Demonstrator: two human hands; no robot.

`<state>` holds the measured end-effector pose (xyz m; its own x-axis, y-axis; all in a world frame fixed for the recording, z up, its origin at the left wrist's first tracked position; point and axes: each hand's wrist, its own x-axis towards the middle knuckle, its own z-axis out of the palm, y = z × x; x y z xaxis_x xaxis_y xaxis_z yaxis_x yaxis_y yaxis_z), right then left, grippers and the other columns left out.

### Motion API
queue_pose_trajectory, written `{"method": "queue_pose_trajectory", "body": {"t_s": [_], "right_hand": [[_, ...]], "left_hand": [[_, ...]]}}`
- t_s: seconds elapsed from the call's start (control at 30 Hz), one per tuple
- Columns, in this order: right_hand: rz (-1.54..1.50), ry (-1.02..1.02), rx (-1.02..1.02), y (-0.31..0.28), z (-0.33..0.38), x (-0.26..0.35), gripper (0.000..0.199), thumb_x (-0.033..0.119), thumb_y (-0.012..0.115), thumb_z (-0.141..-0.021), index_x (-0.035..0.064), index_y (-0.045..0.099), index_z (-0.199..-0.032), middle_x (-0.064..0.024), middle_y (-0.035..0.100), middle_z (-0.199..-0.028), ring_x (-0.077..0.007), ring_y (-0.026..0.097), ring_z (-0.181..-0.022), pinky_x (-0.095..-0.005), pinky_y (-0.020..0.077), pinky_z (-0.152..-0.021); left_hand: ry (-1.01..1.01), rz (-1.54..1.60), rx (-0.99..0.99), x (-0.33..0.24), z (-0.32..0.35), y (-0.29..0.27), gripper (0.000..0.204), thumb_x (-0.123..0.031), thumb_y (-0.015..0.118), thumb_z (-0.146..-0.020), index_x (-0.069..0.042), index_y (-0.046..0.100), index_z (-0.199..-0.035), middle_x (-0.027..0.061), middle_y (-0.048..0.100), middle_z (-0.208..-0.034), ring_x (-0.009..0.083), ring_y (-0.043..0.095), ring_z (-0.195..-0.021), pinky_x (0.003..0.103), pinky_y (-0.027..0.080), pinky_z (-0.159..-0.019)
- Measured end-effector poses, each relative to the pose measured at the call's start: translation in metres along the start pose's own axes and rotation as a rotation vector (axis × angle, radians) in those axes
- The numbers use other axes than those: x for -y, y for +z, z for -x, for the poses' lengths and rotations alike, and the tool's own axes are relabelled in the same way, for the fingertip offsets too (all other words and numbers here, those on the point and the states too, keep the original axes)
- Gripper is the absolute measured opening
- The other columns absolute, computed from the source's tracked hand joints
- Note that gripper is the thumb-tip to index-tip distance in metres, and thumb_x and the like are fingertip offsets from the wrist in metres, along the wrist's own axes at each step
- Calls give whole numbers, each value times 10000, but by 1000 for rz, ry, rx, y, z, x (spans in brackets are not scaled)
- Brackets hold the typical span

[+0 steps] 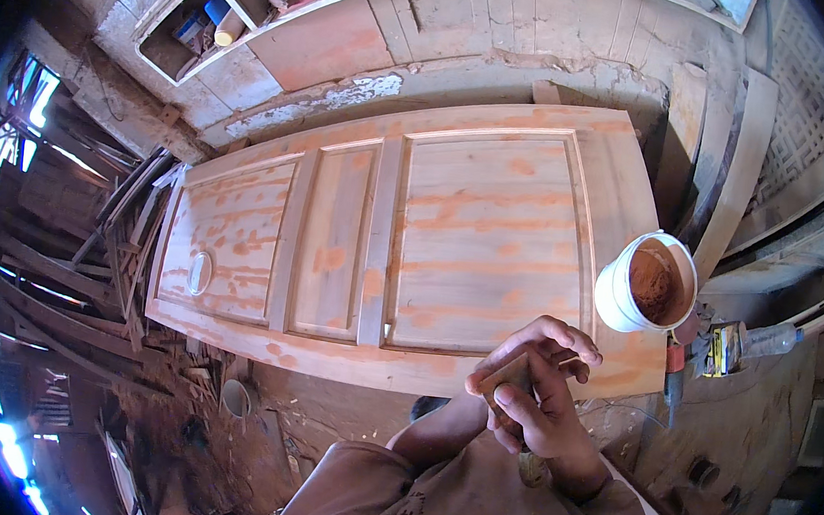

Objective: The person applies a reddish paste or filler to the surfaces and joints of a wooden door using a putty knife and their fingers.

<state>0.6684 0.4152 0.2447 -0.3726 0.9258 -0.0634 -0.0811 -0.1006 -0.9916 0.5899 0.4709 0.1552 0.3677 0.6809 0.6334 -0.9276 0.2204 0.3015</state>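
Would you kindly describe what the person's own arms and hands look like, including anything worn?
Both hands, the left hand and the right hand, are bare, with no gloves, rings or watch visible. The forearms are uncovered; short brownish sleeves of a dusty shirt end near the elbows.

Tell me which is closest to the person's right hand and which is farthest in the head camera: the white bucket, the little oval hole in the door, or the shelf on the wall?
From the right hand:
1. White bucket, sitting on the door's right end, just up and to the right.
2. Oval hole, far over in the door's left panel.
3. Wall shelf, up at the top left, behind the door.
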Motion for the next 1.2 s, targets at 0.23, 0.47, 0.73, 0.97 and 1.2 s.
{"method": "queue_pose_trajectory", "body": {"t_s": [0.23,0.47,0.73,0.97,1.2], "right_hand": [[-18,86,40,-56,7,2,412,191,502,-960,-15,491,-1317,-18,623,-969,-44,592,-1004,-242,499,-739],[-162,108,186,-96,1,1,363,189,533,-974,18,521,-1295,-18,598,-980,-54,551,-1034,-279,438,-860],[-349,51,168,-110,-13,-18,325,134,520,-970,-2,518,-1265,-53,585,-1087,-86,587,-1007,-259,473,-849],[-411,83,110,-110,-17,-32,349,149,544,-951,-6,531,-1263,-23,580,-1109,-88,542,-1101,-280,414,-953],[-719,136,181,-133,-11,-34,210,134,553,-969,0,553,-1131,-47,583,-882,-115,585,-687,-251,464,-539]], "left_hand": [[-32,46,40,38,-28,-11,1182,-839,751,-551,-36,444,-1363,236,514,-1343,304,449,-1290,388,417,-962],[-27,-5,49,62,-38,-27,1088,-737,773,-631,-12,434,-1367,232,504,-1343,299,446,-1290,392,384,-996],[-122,-14,-56,61,-42,-39,1061,-699,780,-658,4,426,-1370,214,483,-1353,269,447,-1290,372,351,-1016],[-142,-68,-157,57,-37,-39,1015,-669,769,-692,5,425,-1367,202,486,-1352,245,467,-1244,359,341,-1019],[-233,-160,-364,61,-34,-36,873,-621,702,-798,-11,439,-1364,174,505,-1346,263,468,-1267,398,335,-1067]]}}
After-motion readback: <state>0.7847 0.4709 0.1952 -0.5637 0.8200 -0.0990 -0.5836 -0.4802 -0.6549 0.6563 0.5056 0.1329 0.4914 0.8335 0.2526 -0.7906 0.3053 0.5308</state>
